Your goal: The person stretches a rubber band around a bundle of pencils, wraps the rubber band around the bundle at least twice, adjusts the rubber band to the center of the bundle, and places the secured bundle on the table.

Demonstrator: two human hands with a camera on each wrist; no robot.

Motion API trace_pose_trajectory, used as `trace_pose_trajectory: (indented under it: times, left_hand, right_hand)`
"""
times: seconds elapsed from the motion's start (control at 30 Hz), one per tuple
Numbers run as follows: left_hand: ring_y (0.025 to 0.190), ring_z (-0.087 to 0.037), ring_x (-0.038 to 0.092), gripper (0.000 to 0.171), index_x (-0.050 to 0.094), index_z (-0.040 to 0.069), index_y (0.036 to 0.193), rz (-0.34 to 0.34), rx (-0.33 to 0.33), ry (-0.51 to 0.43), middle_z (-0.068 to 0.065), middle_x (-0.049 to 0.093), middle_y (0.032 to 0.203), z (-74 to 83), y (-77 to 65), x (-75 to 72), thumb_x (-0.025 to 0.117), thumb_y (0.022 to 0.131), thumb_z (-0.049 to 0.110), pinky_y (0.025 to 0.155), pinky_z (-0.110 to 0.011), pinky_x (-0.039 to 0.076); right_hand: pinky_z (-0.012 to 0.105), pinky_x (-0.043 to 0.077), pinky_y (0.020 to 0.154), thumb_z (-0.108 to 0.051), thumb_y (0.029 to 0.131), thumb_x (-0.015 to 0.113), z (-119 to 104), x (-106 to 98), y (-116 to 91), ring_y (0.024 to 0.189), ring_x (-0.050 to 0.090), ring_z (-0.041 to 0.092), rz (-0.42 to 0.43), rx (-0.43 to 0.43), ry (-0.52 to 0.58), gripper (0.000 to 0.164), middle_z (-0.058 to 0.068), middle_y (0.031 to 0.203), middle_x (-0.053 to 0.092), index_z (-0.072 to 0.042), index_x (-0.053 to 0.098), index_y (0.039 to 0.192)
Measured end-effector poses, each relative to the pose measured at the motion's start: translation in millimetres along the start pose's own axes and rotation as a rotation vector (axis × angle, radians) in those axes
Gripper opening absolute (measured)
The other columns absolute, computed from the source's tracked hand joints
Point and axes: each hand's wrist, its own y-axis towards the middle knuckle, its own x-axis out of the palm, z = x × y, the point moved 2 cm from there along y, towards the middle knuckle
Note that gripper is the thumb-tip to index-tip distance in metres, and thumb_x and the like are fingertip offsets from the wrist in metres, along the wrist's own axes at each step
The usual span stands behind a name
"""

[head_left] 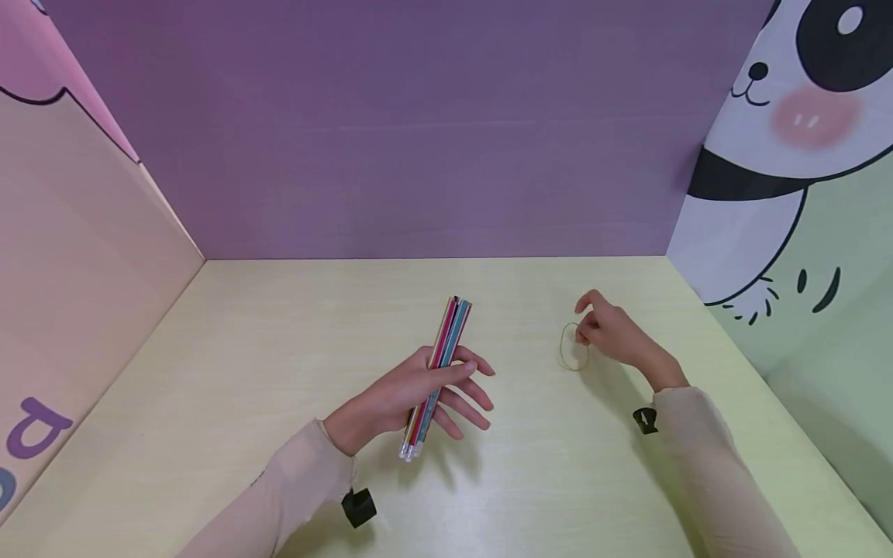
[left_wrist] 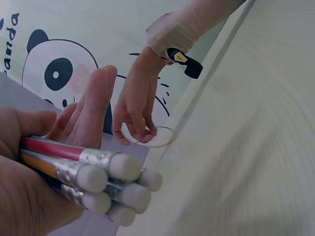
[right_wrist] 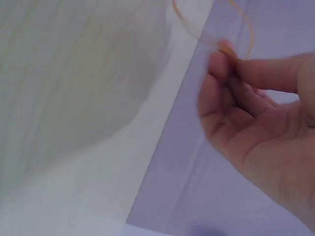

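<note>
A bundle of several pencils [head_left: 446, 335] with white erasers is in my left hand [head_left: 418, 385], held under the thumb across the palm while the other fingers spread out. The erasers [left_wrist: 135, 196] point toward the camera in the left wrist view, and in the head view they are at the lower end. To the right, my right hand [head_left: 614, 333] pinches a thin yellowish rubber band [head_left: 562, 350] between thumb and fingertips. The loop hangs open from the pinch, and the right wrist view shows the rubber band [right_wrist: 252, 37] at the thumb tip.
Beneath both hands lies a pale wooden table [head_left: 279, 333]. A purple wall [head_left: 432, 139] rises at its back edge. Printed side panels stand left and right, the right one with a panda [head_left: 788, 101]. Each wrist wears a small black device [head_left: 359, 508].
</note>
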Motion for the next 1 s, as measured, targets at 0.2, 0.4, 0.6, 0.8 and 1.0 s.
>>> trace_pose_trajectory:
  times: [0.2,0.4,0.6,0.8,1.0]
  left_hand:
    - [0.092,-0.042,0.072,0.035,0.055,0.002,0.126,-0.004,-0.009,-0.007,-0.021,0.071,0.106,0.1,0.0,0.7,0.053,0.104,0.029,0.066,-0.049,0.061]
    - [0.091,-0.042,0.072,0.035,0.056,0.003,0.124,-0.001,-0.020,0.000,-0.021,0.072,0.104,0.6,-0.7,1.6,0.055,0.103,0.031,0.067,-0.050,0.060]
    - [0.089,-0.041,0.072,0.036,0.056,0.001,0.124,0.004,-0.019,0.001,-0.021,0.072,0.103,0.2,-0.7,2.3,0.056,0.103,0.031,0.066,-0.050,0.060]
    - [0.088,-0.041,0.073,0.035,0.056,0.001,0.123,-0.006,-0.011,-0.002,-0.021,0.071,0.100,0.3,-1.0,2.6,0.056,0.103,0.030,0.066,-0.051,0.060]
    - [0.086,-0.041,0.073,0.035,0.056,0.000,0.121,-0.012,-0.002,0.004,-0.021,0.071,0.098,-0.3,-1.2,4.0,0.056,0.103,0.030,0.066,-0.051,0.060]
  right_hand:
    - [0.035,0.052,0.085,-0.006,0.101,0.048,-11,-4,4,0.087,0.062,0.032,0.111,-0.015,0.325,0.029,0.021,0.088,0.063,-0.003,0.045,0.130]
    - [0.027,0.056,0.077,-0.008,0.103,0.050,-24,-7,2,0.080,0.065,0.023,0.115,-0.093,0.590,0.020,0.013,0.087,0.064,-0.004,0.050,0.122]
    - [0.026,0.048,0.057,-0.004,0.104,0.045,-38,-9,-3,0.063,0.058,0.016,0.026,-0.106,0.876,0.009,0.008,0.089,0.067,-0.003,0.049,0.111]
    - [0.024,0.042,0.058,0.003,0.102,0.039,-53,-14,-11,0.059,0.048,0.015,-0.025,-0.155,1.053,0.020,0.006,0.082,0.066,-0.008,0.054,0.094]
    - [0.025,0.045,0.070,0.008,0.100,0.035,-65,-17,-13,0.076,0.054,0.019,-0.050,-0.225,1.120,0.028,0.008,0.082,0.066,-0.007,0.058,0.098]
